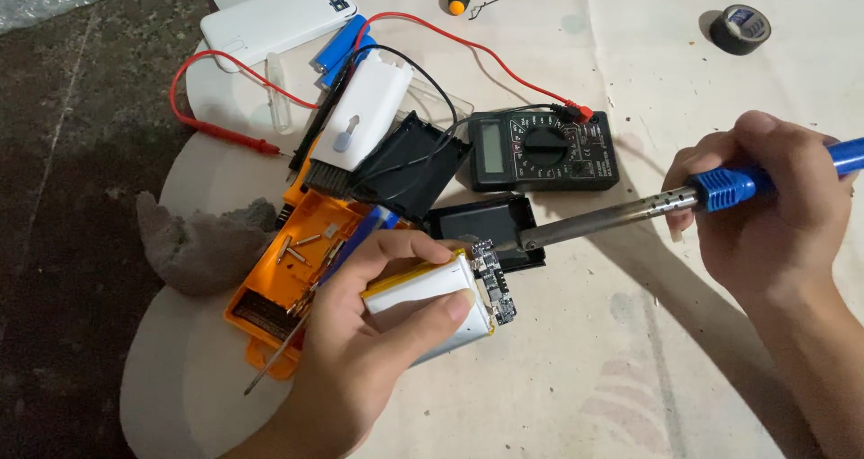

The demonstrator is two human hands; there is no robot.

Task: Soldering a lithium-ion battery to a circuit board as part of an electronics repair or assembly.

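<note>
A: Left hand (360, 351) is closed around a silver pouch battery (423, 301), thumb across its face, fingers curled over the top edge. The small circuit board (490, 283) sits on the battery's end that faces the multimeter (543, 149).

B: Right hand (765, 211)?

A: Fist wrapped round the blue handle of the soldering iron (621, 214). The tip sits at the board's upper corner; contact or just off, can't tell.

B: Risks?

A: My read: the hot barrel is right beside the pouch. A slip and it touches the foil, which could puncture or short the cell. The left fingertips are also near the tip, so there's a burn risk. The battery is held in the air, not clamped, so wobble could bridge pads.

B: Around it?

A: A black plastic case half (481, 225) lies between battery and multimeter, under the iron. An orange screwdriver-bit case (279, 288) is on the battery's far side from the multimeter. The red probe lead (220, 130) loops beyond that. A roll of black tape (740, 29) is well past the multimeter.
</note>
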